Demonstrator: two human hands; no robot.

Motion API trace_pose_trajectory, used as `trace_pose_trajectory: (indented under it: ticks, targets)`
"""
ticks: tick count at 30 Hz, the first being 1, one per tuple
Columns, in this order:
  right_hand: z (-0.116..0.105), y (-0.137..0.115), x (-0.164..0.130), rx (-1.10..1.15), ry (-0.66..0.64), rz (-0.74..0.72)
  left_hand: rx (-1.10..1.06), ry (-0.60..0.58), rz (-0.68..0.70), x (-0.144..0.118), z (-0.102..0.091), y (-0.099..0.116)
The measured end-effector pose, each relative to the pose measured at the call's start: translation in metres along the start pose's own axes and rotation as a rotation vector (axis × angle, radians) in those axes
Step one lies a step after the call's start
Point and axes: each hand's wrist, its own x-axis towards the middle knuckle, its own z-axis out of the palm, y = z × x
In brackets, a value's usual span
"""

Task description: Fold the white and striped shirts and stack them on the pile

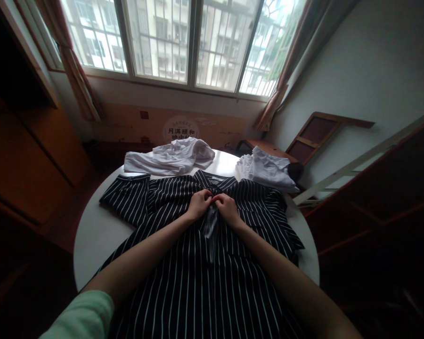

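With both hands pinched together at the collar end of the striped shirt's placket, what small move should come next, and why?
Probably shift both hands a little down the front opening. The left hand and right hand meet just below the collar of the striped shirt, which lies flat on the round table, and the placket gapes open right below them, showing lighter lining.

Round white table [92, 235], pale top bare along the left edge. Spread flat across most of it, a dark shirt [198, 282] with thin white stripes, collar toward the window, one short sleeve stretched out left. Beyond the collar, a crumpled white garment [169, 160] at the far edge. At far right, a second white garment [266, 172], bunched, partly over the rim.
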Motion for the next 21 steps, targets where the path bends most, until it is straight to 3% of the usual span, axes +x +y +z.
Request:
trace_pose_trajectory:
  ticks: [21]
  targets:
    - [-0.0010,-0.0010,-0.0006,0.011,0.008,-0.015,0.023,-0.014,0.012,-0.0004,-0.0005,0.0010]
